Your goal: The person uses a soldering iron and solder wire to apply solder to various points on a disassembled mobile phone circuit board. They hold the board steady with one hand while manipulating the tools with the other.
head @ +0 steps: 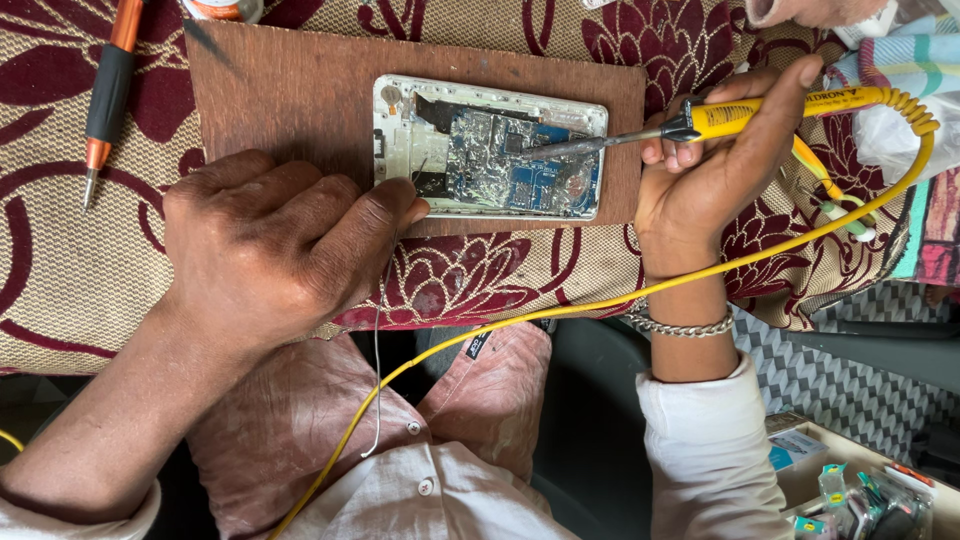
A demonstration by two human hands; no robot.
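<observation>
1 opened phone [490, 147] is laid on 1 brown board [290, 95]. 1 yellow soldering iron [700, 122] is pinched in the right hand [700, 170]; 1 thin wire [377, 350] is pinched by the left hand [270, 245]. 1 orange-black pen [108, 95] is seen top left, small coloured packets [860, 495] bottom right.

A maroon and beige floral cloth [60, 280] covers the scene. On it lies a plain brown wooden board [290, 100]. At the centre sits an opened phone [490, 147] with a white frame, silver shielding and a blue circuit board. At 2 o'clock, a yellow soldering iron [760, 112] with a black collar trails a yellow cable [560, 315]. At 10 o'clock lies an orange and black screwdriver [108, 90]. At 4 o'clock, a silver chain bracelet [680, 326] meets a white sleeve [705, 450].
</observation>
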